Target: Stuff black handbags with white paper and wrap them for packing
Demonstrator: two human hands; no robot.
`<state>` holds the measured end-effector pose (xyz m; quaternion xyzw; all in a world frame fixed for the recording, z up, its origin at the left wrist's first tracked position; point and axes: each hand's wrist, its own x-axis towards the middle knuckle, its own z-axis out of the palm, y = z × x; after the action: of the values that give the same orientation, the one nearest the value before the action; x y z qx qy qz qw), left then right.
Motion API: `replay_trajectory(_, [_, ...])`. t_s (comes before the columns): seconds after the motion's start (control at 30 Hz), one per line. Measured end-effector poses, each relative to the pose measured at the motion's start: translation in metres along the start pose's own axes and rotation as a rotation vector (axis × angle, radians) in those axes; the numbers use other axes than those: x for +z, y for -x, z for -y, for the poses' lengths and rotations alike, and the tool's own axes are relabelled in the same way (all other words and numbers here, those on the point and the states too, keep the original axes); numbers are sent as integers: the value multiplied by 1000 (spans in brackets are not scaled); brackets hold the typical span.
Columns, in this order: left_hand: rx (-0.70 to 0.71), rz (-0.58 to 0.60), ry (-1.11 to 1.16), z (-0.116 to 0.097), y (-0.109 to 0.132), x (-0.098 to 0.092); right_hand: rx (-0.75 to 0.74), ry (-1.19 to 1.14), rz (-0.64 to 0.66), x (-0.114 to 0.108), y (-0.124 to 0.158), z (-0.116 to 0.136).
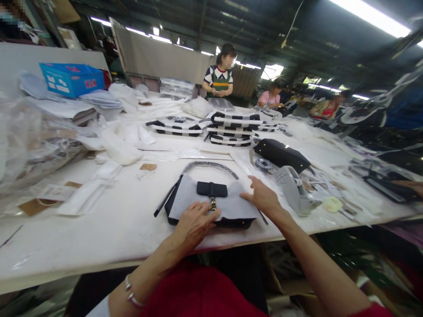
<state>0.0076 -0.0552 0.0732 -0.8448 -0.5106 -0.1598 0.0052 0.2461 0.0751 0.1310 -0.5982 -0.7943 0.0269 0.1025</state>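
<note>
A black handbag point(243, 223) lies before me on the white table, its front covered by a light grey sheet point(185, 193). A dark flap with a gold clasp point(213, 203) shows over the sheet, and the wrapped handle point(211, 164) arches behind. My left hand point(197, 220) rests flat on the lower front, fingertips beside the clasp. At the sheet's right edge is my right hand point(262, 196), thumb and forefinger apart, with its other fingers partly hidden. A dark strap point(164, 200) sticks out at the bag's left.
To the right stand a grey tape dispenser point(292, 189) and another black bag point(282, 154). Stacked black-and-white striped bags point(233, 130) lie farther back. Plastic wrapping point(39, 136) and a blue box point(72, 79) fill the left. A person point(218, 79) stands across the table; others sit farther right.
</note>
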Motion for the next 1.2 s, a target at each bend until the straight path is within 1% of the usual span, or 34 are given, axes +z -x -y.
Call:
replay_trajectory(0.07, [-3, 24, -3, -2, -1, -5, -159, 13, -149, -14, 4, 18])
replay_trajectory(0.1, [-5, 34, -5, -4, -2, -8, -235, -22, -175, -18, 7, 29])
replay_trajectory(0.13, [-7, 46, -8, -5, -3, -11, -287, -69, -144, -20, 10, 38])
replay_trajectory(0.2, [-1, 71, -12, -5, -4, -17, -331, -132, 26, -13, 19, 50])
replay_trajectory(0.27, [22, 88, -12, 1, -3, -22, -357, -107, 189, 4, 27, 50])
replay_trajectory(0.3, [34, 88, -13, 6, -1, -24, -371, -78, 224, 14, 30, 46])
replay_trajectory(0.33, [36, 77, -20, 13, 3, -25, -383, -50, 231, 23, 33, 40])
replay_trajectory(0.4, [10, 38, -50, 28, 13, -24, -395, -18, 218, 38, 34, 26])
replay_trajectory(0.5, [-46, -5, -96, 48, 30, -12, -417, 2, 212, 49, 33, 15])
replay_trajectory(0.57, [-62, -19, -110, 54, 38, -2, -429, 19, 206, 53, 33, 16])
replay_trajectory(0.63, [-67, -38, -126, 56, 42, 5, -423, 28, 197, 54, 34, 19])
replay_trajectory(0.73, [-33, -72, -148, 55, 42, 8, -405, 5, 196, 51, 35, 22])
replay_trajectory(0.83, [4, -132, -165, 58, 41, 2, -390, -76, 248, 42, 30, 22])
replay_trajectory(0.97, [-4, -205, -202, 67, 41, -6, -360, -232, 311, 29, 18, 19])
replay_trajectory(1.07, [-9, -186, -203, 74, 39, -7, -355, -255, 317, 27, 13, 19])
replay_trajectory(1.2, [-58, -140, -186, 77, 37, -3, -334, -171, 308, 30, 16, 24])
